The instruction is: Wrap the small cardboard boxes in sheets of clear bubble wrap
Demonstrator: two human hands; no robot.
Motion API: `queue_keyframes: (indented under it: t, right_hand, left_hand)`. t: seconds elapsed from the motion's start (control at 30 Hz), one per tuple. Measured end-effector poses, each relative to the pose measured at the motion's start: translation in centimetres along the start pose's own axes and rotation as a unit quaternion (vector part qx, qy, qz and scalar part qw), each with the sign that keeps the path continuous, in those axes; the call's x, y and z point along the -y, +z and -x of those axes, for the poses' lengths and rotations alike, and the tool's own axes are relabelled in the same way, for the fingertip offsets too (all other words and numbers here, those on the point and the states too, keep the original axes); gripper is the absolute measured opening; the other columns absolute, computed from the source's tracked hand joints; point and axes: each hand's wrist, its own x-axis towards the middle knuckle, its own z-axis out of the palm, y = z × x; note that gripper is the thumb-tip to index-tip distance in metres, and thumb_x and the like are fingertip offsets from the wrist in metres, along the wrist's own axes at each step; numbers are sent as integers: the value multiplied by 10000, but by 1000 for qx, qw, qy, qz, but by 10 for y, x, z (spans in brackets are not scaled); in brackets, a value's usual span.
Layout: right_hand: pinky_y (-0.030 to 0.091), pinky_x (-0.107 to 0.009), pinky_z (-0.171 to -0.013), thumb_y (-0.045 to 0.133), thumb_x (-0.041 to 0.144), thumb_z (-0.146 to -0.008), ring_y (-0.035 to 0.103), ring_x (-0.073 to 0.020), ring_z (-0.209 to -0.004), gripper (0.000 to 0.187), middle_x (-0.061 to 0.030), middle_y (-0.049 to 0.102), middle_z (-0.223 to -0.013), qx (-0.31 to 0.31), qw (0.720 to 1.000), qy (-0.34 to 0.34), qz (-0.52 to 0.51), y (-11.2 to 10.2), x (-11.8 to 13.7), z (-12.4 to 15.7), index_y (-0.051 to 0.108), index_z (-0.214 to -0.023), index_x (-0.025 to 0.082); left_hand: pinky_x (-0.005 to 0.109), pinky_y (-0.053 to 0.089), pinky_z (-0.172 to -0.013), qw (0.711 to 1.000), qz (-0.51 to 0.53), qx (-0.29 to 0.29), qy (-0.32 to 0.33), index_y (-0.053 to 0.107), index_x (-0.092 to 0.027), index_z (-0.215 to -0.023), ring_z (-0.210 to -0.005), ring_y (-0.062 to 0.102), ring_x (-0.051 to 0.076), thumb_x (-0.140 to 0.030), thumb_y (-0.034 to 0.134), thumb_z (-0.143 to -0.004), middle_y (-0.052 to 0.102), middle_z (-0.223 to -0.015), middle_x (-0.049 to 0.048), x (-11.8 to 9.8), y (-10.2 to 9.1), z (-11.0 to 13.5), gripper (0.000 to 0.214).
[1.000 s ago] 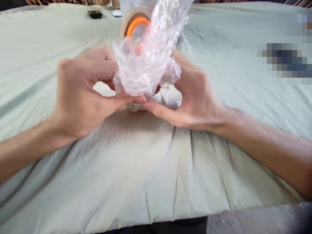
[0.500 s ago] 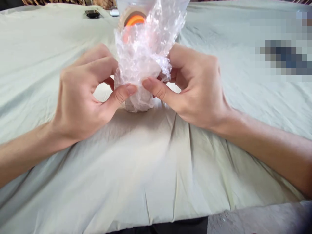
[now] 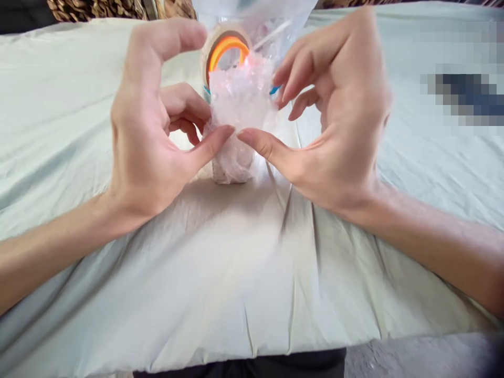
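Note:
A bundle of clear bubble wrap (image 3: 240,105) stands upright on the cloth in front of me; what is inside cannot be made out. My left hand (image 3: 153,121) has its thumb against the front and its lower fingers curled at the left edge, index finger raised off. On the other side, my right hand (image 3: 334,115) has its thumb tip at the front while its fingers are spread apart beside the right edge. Right behind the bundle stands a roll of tape (image 3: 208,58) with an orange inner ring.
A clear plastic bag (image 3: 291,26) is behind the tape roll. Bits of blue show on both sides behind the wrap. A pale green, wrinkled cloth (image 3: 189,283) covers the table. Brown woven material (image 3: 86,10) lies beyond the far edge, and a blurred-out patch (image 3: 468,94) is at right.
The loose upper flap of bubble wrap has come down, showing more of the tape roll. My right fingers have come off the wrap and opened; my left index finger has lifted.

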Motion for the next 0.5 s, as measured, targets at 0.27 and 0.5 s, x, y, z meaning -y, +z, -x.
queue_keyframes:
  t: [0.27,0.5]
  right_hand:
    - [637,-577,-1039,731,435,-1070,723,-305,-1084,142,-20,742,-1119,76,988,-130,37,-9,-5,3,645,-1010,339]
    - [628,-561,-1062,760,460,-1036,742,-330,-1186,240,-51,798,-1275,136,981,-133,40,-2,-23,6,695,-1240,351]
  left_hand:
    - [291,554,-561,987,93,-92,92,536,-294,-913,-676,658,142,-313,910,-917,562,-821,-45,23,18,-2,374]
    - [241,656,-668,991,45,-87,92,819,-258,-947,-747,781,125,-80,938,-902,847,-870,-59,21,13,1,218]
